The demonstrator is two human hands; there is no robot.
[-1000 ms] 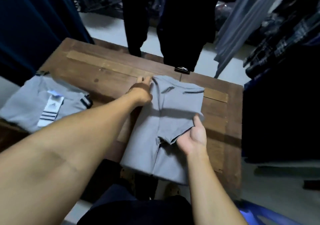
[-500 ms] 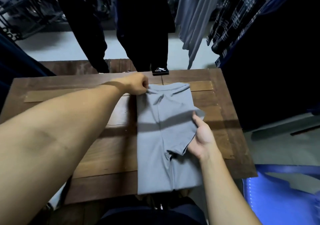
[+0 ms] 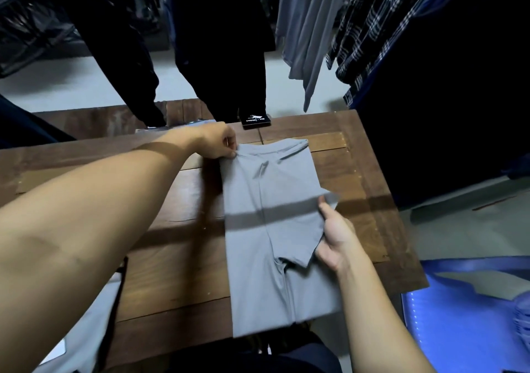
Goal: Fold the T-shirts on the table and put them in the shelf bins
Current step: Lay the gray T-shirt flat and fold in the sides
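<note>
A grey T-shirt [image 3: 266,229] lies lengthwise on the wooden table [image 3: 177,272], folded into a long narrow strip with its collar at the far end and its hem hanging over the near edge. My left hand [image 3: 218,143] pinches the shirt's far left corner by the collar. My right hand [image 3: 334,229] grips the folded-in sleeve at the shirt's right edge, thumb on top. Another grey shirt [image 3: 77,344] lies at the lower left, mostly hidden by my left arm.
Dark garments [image 3: 218,42] hang just beyond the table's far edge, with a black tag [image 3: 256,120] resting on it. Plaid and grey clothes [image 3: 364,28] hang at the upper right. A blue plastic chair [image 3: 464,315] stands to the right of the table.
The view has swung right, so the table now sits square. My left hand has closed from flat to a pinch at the collar corner. My right hand keeps its hold on the sleeve.
</note>
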